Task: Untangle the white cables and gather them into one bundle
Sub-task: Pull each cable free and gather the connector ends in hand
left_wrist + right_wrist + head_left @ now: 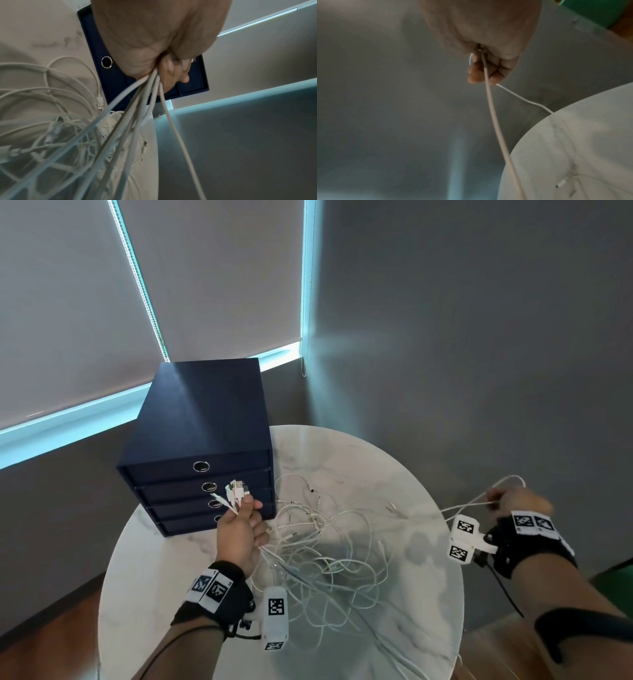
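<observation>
1. Two hands are at work over one round marble table (394, 628); each wrist wears a black strap with a white camera block.
2. The left hand (239, 537) is closed in a fist round a bunch of white cables (329, 563), about five strands running out below the palm in the left wrist view. Their plug ends (236, 491) fan out above the thumb.
3. The remaining cables lie in one loose tangle in the middle of the table, thin and looping over each other; how many there are cannot be counted.
4. The right hand (513, 503), out past the table's right edge, pinches a single cable (494, 116) folded into a loop; both strands trail back to the tangle.
5. Behind the left hand stands one dark blue drawer box (205, 446) with four drawers, the lower ring pulls partly hidden by the hand.
6. Further back are grey blinds (68, 302), the gaps around them glowing blue.
</observation>
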Demonstrator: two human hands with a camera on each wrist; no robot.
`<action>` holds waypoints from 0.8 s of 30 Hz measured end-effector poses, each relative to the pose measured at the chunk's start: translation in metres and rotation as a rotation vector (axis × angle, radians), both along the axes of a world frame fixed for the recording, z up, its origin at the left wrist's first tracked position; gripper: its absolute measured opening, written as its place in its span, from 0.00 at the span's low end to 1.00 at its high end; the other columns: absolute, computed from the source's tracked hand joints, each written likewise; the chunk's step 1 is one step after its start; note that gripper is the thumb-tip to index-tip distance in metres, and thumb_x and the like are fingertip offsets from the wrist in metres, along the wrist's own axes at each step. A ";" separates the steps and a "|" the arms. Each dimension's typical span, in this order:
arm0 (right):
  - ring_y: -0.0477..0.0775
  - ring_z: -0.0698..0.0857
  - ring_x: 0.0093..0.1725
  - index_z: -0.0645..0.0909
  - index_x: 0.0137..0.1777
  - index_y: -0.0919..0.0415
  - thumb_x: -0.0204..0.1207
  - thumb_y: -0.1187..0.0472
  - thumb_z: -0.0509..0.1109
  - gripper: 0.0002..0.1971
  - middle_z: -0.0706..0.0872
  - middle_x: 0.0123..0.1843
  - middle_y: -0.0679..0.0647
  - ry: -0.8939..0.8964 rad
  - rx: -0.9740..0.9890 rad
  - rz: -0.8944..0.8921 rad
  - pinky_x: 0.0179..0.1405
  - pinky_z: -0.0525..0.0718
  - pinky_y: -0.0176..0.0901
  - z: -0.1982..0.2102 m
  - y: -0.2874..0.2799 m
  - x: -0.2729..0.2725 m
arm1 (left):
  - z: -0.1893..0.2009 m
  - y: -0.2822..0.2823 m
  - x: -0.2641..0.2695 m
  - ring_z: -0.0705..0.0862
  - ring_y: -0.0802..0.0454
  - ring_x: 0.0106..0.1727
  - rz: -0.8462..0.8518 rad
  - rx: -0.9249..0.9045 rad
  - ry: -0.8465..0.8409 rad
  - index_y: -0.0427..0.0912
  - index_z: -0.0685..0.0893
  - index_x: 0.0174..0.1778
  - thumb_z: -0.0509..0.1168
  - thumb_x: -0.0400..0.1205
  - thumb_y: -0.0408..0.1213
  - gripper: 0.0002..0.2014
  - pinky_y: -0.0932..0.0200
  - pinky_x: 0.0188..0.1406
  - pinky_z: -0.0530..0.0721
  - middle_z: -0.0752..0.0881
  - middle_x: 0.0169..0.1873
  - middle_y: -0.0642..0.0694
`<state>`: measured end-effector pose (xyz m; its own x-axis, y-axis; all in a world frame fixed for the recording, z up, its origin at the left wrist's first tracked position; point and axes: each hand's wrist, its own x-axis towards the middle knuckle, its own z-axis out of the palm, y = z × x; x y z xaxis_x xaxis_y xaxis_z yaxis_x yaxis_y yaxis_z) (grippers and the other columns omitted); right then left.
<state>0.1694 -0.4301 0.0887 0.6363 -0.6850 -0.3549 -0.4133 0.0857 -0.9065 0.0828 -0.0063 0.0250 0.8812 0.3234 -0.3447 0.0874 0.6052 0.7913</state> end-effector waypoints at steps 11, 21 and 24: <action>0.63 0.78 0.69 0.78 0.68 0.60 0.76 0.48 0.70 0.24 0.80 0.68 0.62 -0.090 -0.648 0.355 0.73 0.74 0.53 -0.030 0.087 -0.023 | 0.055 -0.048 0.016 0.59 0.59 0.19 -0.077 -0.060 -0.170 0.43 0.78 0.38 0.57 0.91 0.45 0.17 0.65 0.14 0.59 0.66 0.20 0.54; 0.41 0.78 0.24 0.77 0.33 0.50 0.80 0.49 0.68 0.15 0.81 0.26 0.47 -0.145 -0.460 1.447 0.28 0.76 0.37 -0.030 0.209 -0.084 | 0.072 -0.051 0.027 0.60 0.59 0.19 -0.051 -0.164 -0.232 0.42 0.77 0.38 0.57 0.91 0.45 0.17 0.65 0.16 0.61 0.65 0.21 0.53; 0.39 0.74 0.25 0.78 0.31 0.52 0.79 0.44 0.69 0.17 0.77 0.26 0.46 0.001 -0.619 1.396 0.30 0.72 0.38 -0.057 0.166 -0.072 | 0.075 -0.028 0.026 0.60 0.59 0.19 0.020 -0.192 -0.246 0.43 0.77 0.37 0.57 0.90 0.46 0.17 0.65 0.15 0.60 0.65 0.20 0.54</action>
<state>0.0971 -0.2640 0.0319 0.8792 0.4070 -0.2476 0.1595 -0.7412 -0.6520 0.1092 -0.0346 0.1001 0.9399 0.2911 -0.1785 -0.1057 0.7451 0.6585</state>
